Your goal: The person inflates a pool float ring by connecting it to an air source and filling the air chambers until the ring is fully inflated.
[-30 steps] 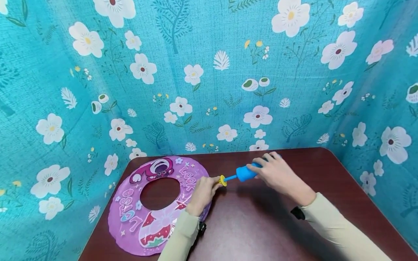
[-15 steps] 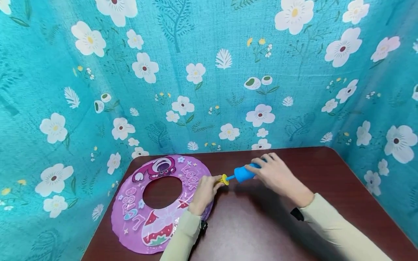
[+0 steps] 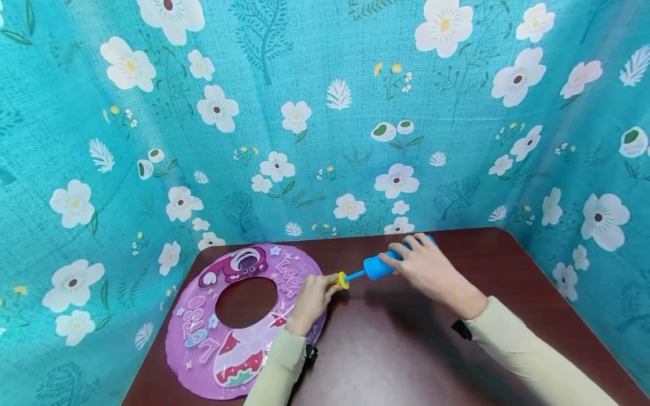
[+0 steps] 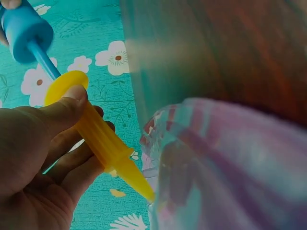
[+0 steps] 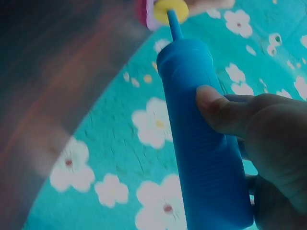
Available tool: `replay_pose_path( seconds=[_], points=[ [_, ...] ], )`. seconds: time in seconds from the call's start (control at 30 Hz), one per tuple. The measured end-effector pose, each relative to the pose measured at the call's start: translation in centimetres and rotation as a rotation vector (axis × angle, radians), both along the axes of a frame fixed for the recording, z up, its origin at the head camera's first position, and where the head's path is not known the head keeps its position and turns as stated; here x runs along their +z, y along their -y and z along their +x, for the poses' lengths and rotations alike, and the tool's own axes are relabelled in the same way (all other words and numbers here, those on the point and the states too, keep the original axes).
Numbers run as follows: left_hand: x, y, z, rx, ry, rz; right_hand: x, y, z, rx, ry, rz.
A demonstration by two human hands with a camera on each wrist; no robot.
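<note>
A pink-purple swim ring (image 3: 190, 352) lies on the table, its surface rippled, with printed letters and strawberries. At its right side my left hand (image 3: 310, 301) holds the yellow nozzle part (image 4: 98, 132) of a hand pump between thumb and fingers. The nozzle's tip meets the ring's edge by a clear valve (image 4: 150, 173), partly hidden. My right hand (image 3: 431, 273) grips the pump's blue barrel (image 5: 204, 143), fingers wrapped around it. A thin blue rod (image 3: 355, 275) shows between the barrel and the yellow flange. The pump slants up to the right above the table.
The dark red table (image 3: 386, 361) has a rounded far right corner. A teal flowered curtain (image 3: 315, 186) hangs right behind it and along both sides. Black wrist straps (image 3: 462, 329) sit at the sleeve cuffs.
The barrel slid toward the yellow flange, shortening the exposed rod, then drew back and lengthened it again. Both hands keep their hold. The head view shifted slightly.
</note>
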State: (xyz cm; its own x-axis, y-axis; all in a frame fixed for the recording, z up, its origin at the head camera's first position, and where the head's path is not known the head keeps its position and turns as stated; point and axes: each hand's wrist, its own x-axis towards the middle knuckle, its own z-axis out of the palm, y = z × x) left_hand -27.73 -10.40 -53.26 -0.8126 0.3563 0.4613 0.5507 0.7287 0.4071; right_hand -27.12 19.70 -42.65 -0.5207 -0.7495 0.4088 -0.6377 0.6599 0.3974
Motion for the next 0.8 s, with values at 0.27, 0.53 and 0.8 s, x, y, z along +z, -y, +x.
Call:
replay_pose_path(
  seconds=[0.27,0.53,0.8],
  points=[
    [0.0,0.2,-0.1,0.012,0.024,0.012,-2.4,4.3,-0.9,0.024,0.018,0.023],
    [-0.1,-0.2,-0.1,0.016,0.056,0.019,-1.6,1.4,-1.6,0.005,0.062,0.012],
    [0.3,0.2,-0.2,0.019,0.077,0.043,1.4,-1.9,-1.3,0.01,0.008,-0.026]
  ],
)
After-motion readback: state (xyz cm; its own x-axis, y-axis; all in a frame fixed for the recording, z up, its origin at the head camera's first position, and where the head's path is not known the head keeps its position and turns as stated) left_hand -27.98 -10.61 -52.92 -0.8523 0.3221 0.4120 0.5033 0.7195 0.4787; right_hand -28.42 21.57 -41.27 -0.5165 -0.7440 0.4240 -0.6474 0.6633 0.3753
